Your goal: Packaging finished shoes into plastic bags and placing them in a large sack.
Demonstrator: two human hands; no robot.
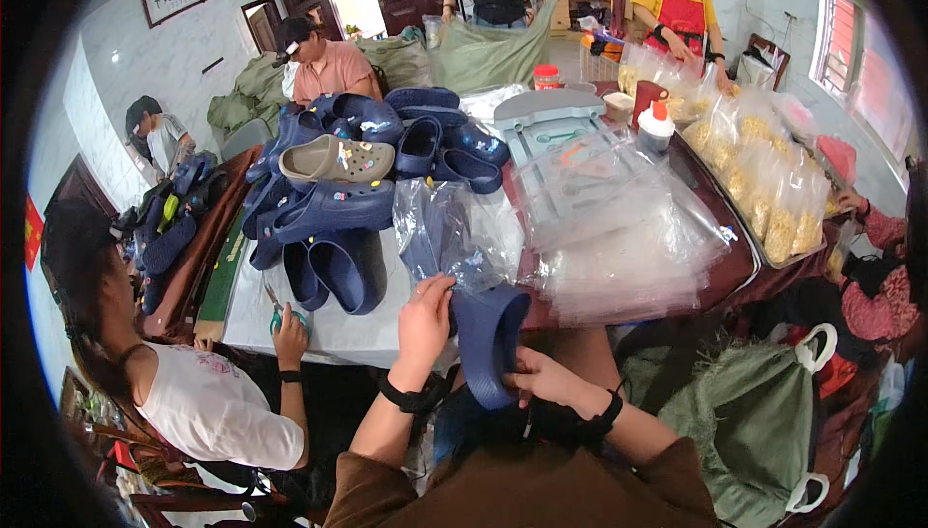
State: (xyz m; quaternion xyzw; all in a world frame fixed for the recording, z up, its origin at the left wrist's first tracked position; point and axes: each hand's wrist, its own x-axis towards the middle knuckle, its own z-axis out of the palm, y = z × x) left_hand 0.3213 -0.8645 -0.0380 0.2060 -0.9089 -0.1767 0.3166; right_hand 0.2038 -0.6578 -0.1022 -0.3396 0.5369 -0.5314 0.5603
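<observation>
In front of me a navy clog hangs tilted over the table's near edge, its toe end up against a clear plastic bag. Another navy clog shows through that bag. My left hand is closed at the bag's near end, fingertips pinching the plastic beside the clog. My right hand grips the clog's lower end at the rim, fingers partly hidden behind it. Beyond the bag are several piled navy clogs, with one beige clog on top.
Clear flat bags lie stacked to my right, near a grey-blue plastic board. A tray holds several filled bags. At left, a person's hand holds green-handled scissors. A green sack stands at lower right.
</observation>
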